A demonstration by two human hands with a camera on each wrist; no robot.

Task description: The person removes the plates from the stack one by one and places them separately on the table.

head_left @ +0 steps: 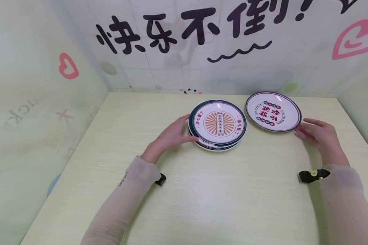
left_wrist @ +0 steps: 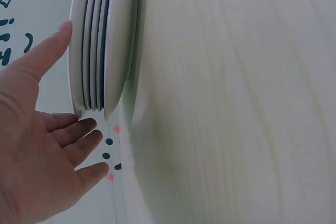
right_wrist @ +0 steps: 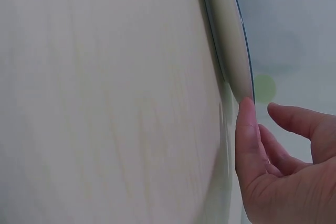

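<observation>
Several round plates (head_left: 219, 127) lie in a stack near the middle of the table, dark-rimmed, the top one with an orange sunburst print. At the stack's left side is my left hand (head_left: 174, 132), thumb and fingers spread. Its thumb (left_wrist: 58, 38) touches the rim, and one fingertip meets the plates' edge in the left wrist view. To the right lies a single white plate (head_left: 273, 112) with a dark rim and red lettering. My right hand (head_left: 320, 136) is at that plate's right edge. One fingertip (right_wrist: 245, 106) touches the rim, while another digit stands apart from it.
The pale wooden table (head_left: 202, 197) stretches in front of the plates. A printed wall (head_left: 190, 75) stands close behind them, with side walls to the left and right. Black straps show at both wrists.
</observation>
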